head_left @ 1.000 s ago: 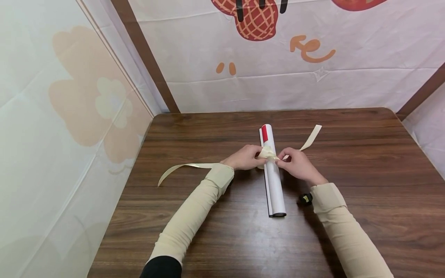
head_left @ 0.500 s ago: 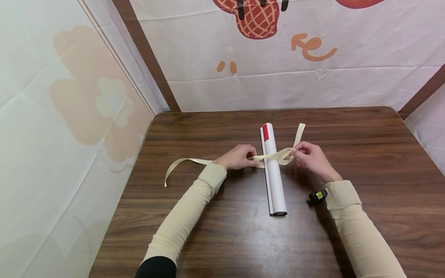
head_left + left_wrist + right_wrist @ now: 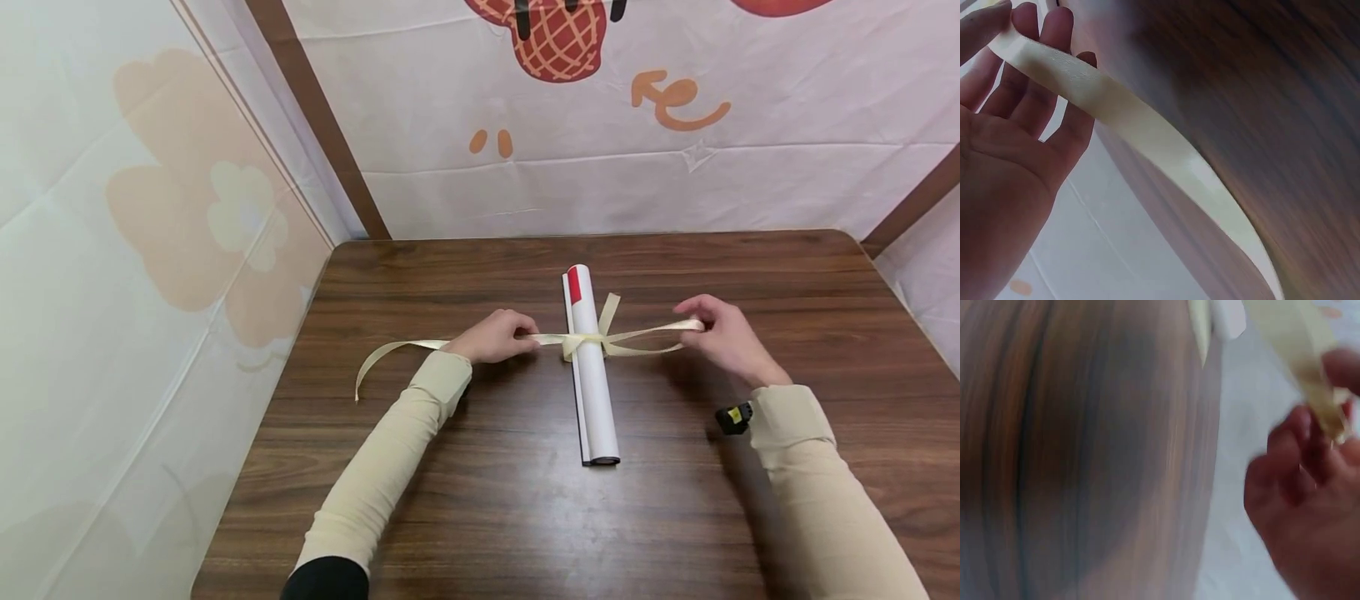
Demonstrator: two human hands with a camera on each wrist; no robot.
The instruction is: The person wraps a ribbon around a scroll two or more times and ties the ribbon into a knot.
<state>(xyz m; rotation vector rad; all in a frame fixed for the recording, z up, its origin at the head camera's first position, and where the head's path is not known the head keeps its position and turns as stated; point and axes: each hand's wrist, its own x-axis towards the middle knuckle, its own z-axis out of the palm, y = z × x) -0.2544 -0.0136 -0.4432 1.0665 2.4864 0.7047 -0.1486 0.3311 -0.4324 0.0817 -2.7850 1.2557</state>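
A white rolled-up sheet [image 3: 597,408] with a red patch near its far end lies lengthwise on the table. Around its middle goes a cream ribbon [image 3: 551,340], knotted on top. My left hand [image 3: 491,337] pinches the ribbon left of the roll; in the left wrist view the ribbon [image 3: 1147,134] runs from thumb and fingertip across the fingers, its tail hanging away. Right of the roll, my right hand [image 3: 723,337] pinches a long ribbon loop drawn out sideways. A short ribbon end [image 3: 610,312] sticks up beside the knot. The right wrist view is blurred, with ribbon [image 3: 1310,375] between the fingers.
The brown wood-grain table [image 3: 480,517] reaches back to a printed cloth wall [image 3: 420,200]. Another cloth wall [image 3: 90,350] stands along the left side. A small black device with a yellow mark [image 3: 733,418] sits at my right wrist.
My right hand has moved right, stretching a loop out from the knot. My left hand has shifted a little left along its ribbon. The upright ribbon end has shortened, and the knot looks tighter.
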